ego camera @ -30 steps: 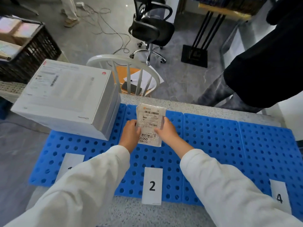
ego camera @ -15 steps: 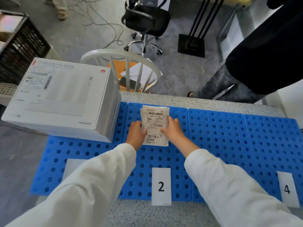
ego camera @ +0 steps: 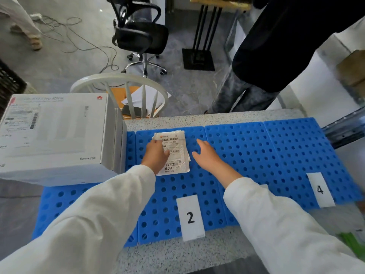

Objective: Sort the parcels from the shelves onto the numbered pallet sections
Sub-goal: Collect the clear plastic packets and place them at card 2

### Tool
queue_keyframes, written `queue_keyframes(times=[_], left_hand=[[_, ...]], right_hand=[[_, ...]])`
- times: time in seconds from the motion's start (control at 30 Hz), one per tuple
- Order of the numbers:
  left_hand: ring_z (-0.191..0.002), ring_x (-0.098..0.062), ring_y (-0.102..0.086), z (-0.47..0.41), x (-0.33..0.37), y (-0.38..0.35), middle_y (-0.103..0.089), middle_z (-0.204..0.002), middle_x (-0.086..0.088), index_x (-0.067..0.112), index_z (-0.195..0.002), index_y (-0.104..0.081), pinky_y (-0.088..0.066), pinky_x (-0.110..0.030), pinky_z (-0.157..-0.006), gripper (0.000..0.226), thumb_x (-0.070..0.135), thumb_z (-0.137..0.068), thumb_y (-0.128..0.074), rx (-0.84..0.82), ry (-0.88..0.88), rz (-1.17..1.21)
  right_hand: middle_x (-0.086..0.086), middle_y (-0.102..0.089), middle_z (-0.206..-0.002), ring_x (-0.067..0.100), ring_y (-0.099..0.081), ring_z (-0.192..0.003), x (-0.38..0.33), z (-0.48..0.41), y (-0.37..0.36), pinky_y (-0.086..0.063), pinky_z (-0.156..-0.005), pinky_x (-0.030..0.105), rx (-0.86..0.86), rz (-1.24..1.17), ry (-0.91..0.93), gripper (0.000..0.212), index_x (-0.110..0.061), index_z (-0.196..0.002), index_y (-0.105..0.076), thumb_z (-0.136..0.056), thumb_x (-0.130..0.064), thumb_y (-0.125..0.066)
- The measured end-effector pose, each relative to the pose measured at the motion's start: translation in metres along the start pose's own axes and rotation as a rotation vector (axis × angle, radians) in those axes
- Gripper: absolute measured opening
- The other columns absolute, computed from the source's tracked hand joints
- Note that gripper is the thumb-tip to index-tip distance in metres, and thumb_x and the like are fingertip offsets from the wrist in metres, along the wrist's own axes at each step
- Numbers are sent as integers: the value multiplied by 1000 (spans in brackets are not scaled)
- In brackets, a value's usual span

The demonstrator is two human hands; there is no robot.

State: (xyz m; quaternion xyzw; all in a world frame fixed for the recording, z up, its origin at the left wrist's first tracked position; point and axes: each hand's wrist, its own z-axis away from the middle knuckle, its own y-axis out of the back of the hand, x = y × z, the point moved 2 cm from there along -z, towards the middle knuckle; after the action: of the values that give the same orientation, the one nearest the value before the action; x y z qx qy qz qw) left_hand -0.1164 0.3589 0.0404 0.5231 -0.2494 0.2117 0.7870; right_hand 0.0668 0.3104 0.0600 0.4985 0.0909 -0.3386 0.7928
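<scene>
Centrally, flat on blue pallet section 2 (ego camera: 167,204): small labelled parcel (ego camera: 175,153), left hand (ego camera: 156,157) resting loosely on its edge, right hand (ego camera: 207,155) spread empty beside; best lifting both hands straight off, no dragging.

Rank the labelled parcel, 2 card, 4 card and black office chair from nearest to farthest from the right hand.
1. labelled parcel, just left of the right hand
2. 2 card, near edge
3. 4 card, far right
4. black office chair, floor beyond the table
</scene>
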Motion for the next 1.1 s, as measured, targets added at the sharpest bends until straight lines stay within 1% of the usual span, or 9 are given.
queue_keyframes(times=[0.2,0.33,0.47,0.63,0.77,0.8,0.87,0.97,1.1], left_hand=[[-124,-25,-38,16,96,7,-52,-127,-4,12,-122,-55,-29,-37,-106,39,40,-96,-46,22,-438,-346],[-127,-22,-35,42,169,3,-48,-132,-3,11,-129,-51,-29,-33,-108,44,39,-95,-49,-56,-712,-426],[-128,-21,-36,85,236,-9,-46,-133,-3,9,-129,-49,-30,-32,-107,45,39,-95,-47,-62,-928,-520],[-136,-21,-30,167,304,-40,-42,-141,-4,10,-139,-43,-22,-33,-114,53,42,-96,-44,-63,-1156,-577],[-139,-20,-27,253,333,-70,-39,-145,-2,13,-143,-39,-16,-32,-116,55,42,-96,-43,-95,-1255,-551],[-139,-20,-26,274,339,-78,-38,-146,-3,13,-143,-38,-16,-32,-116,55,42,-97,-44,-114,-1283,-561],[-140,-21,-26,316,351,-93,-38,-147,-4,12,-143,-37,-16,-32,-116,56,43,-97,-43,-130,-1367,-590],[-139,-20,-28,380,368,-114,-39,-147,-4,11,-141,-40,-19,-33,-115,55,42,-96,-45,-162,-1471,-558],[-135,-22,-34,475,384,-145,-43,-143,-6,11,-136,-45,-26,-34,-111,49,37,-93,-49,-230,-1610,-449]], right_hand=[[4,-20,-159,24,-24,-144,16,42,77,-28,-112,38,150,120,-4,60,-13,-153,-21,-101,-33,-43],[5,-19,-159,25,-24,-145,36,88,125,-28,-114,41,224,194,-44,64,-13,-153,-21,-99,-38,-46],[12,-37,-146,30,-43,-129,73,151,162,-40,-102,42,312,243,-123,58,-5,-140,-39,-97,-42,-50],[10,-38,-146,29,-46,-127,128,261,194,-42,-102,44,421,265,-191,61,-7,-143,-37,-96,-44,-50],[8,-52,-117,24,-56,-95,165,364,206,-48,-89,47,502,191,-269,29,-16,-114,-52,-96,-39,-51],[6,-53,-113,23,-56,-93,173,391,204,-49,-90,47,539,168,-287,25,-19,-112,-53,-96,-38,-52],[9,-53,-122,27,-56,-107,188,443,197,-47,-92,43,631,158,-336,39,-12,-124,-51,-95,-37,-54],[9,-55,-119,28,-57,-107,212,516,174,-48,-85,37,725,112,-437,36,-8,-114,-52,-93,-37,-56],[12,-52,-136,29,-54,-117,242,608,135,-45,-99,40,797,41,-567,51,-10,-135,-47,-93,-38,-57]])
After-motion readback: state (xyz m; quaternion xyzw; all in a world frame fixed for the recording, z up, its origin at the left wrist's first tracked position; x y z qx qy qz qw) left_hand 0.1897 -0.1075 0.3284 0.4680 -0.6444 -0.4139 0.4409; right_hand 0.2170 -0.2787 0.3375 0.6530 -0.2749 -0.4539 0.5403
